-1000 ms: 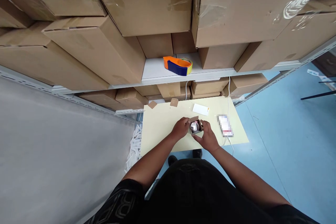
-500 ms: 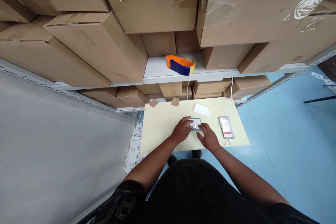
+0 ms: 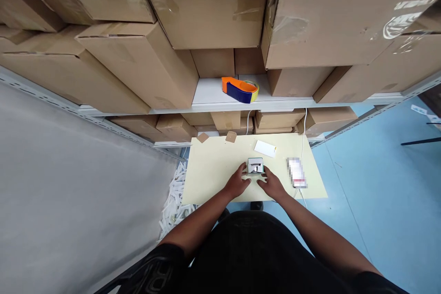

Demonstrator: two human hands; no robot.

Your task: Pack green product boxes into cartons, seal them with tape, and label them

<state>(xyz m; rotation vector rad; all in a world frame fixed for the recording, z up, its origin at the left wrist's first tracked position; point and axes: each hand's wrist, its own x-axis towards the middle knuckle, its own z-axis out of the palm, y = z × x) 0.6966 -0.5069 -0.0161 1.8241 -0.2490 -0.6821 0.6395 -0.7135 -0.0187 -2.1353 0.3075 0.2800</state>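
Observation:
A small white and green box (image 3: 255, 166) stands on the pale yellow table (image 3: 213, 170), near its middle. My left hand (image 3: 237, 183) touches the box's left side with its fingers curled against it. My right hand (image 3: 271, 183) presses on the box's right side in the same way. Both hands lie on the table just in front of the box and hold it between them.
A white card (image 3: 265, 149) and a blurred phone (image 3: 296, 172) on a white cable lie right of the box. Two cardboard scraps (image 3: 217, 137) lie at the table's back. An orange and blue tape dispenser (image 3: 240, 89) sits on the shelf among cardboard cartons (image 3: 138, 64). White paper strips (image 3: 174, 197) litter the floor.
An open brown box with a shiny item inside was in my hands; it then lay flat, and it now stands as a white and green box. My hands drew back toward me.

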